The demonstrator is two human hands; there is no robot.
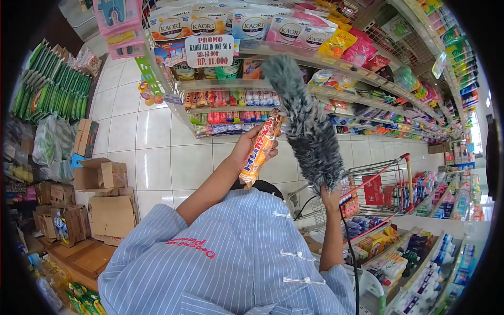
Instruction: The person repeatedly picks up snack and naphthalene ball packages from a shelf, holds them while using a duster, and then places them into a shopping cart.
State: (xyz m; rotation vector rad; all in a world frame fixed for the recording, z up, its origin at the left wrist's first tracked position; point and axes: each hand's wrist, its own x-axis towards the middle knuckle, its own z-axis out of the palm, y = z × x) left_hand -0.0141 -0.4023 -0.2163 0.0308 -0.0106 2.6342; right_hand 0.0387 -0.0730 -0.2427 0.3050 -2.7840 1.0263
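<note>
My left hand (245, 148) is wrapped round a long orange packet (258, 152) with red and blue lettering, held tilted in front of my chest. My right hand (331, 198) grips the lower end of a fluffy grey duster (307, 121). The duster slants up and to the left, and its tip is in front of the shelf of packets. Its fluffy side is close to the top of the orange packet; whether they touch I cannot tell.
Store shelves (294, 52) with KAORI packets and a promo sign (210, 51) stand ahead. A shopping cart (373, 191) is at the right, above lower shelves of goods. Cardboard boxes (113, 210) and green packets (55, 84) line the left side, beside white floor tiles (155, 128).
</note>
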